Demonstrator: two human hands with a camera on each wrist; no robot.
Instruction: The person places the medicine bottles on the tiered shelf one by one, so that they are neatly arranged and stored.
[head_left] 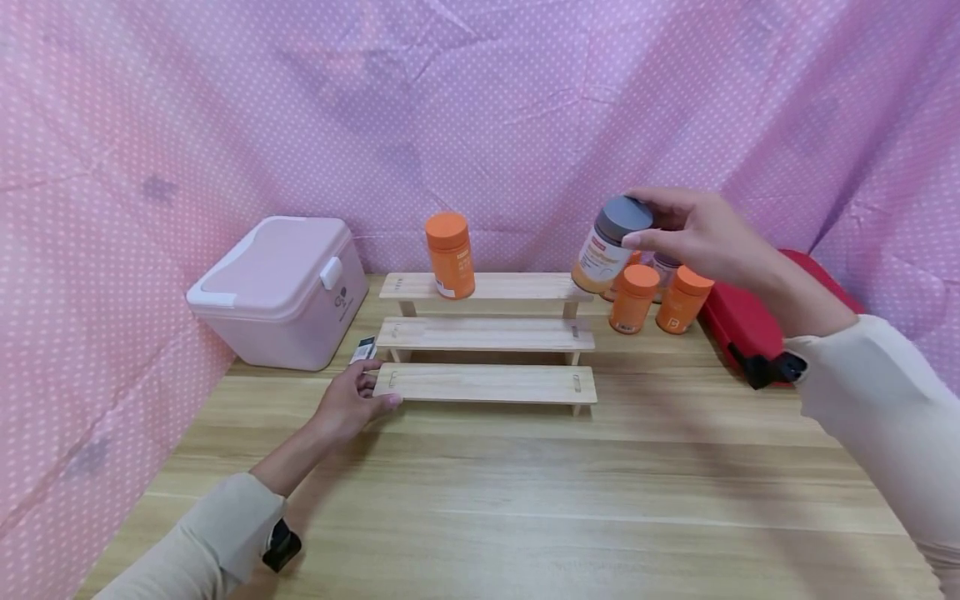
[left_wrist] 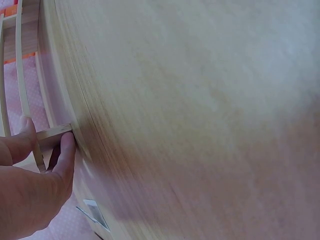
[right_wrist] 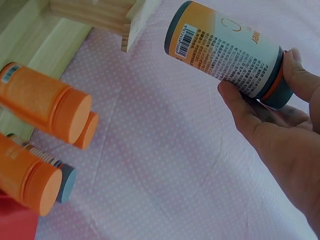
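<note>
In the head view my right hand (head_left: pixel 693 229) grips a grey-capped supplement bottle (head_left: pixel 602 250) by its lid, tilted beside the right end of the top shelf. The right wrist view shows the bottle's barcode label (right_wrist: pixel 225 50), with thumb and fingers around the cap. My left hand (head_left: pixel 348 402) holds the left end of the lowest tier of a three-tier wooden rack (head_left: pixel 483 383). Up close, its thumb and fingers pinch the board and its support (left_wrist: pixel 56 131). One orange bottle (head_left: pixel 452 258) stands on the top tier, left of centre.
Right of the rack stand orange bottles (head_left: pixel 632 304) and another grey-capped bottle (head_left: pixel 663 271), partly hidden. A red case (head_left: pixel 750 321) lies beyond them, under the right forearm. At left sits a pink lidded box (head_left: pixel 288 292), with a small label tag (head_left: pixel 364 349) near it.
</note>
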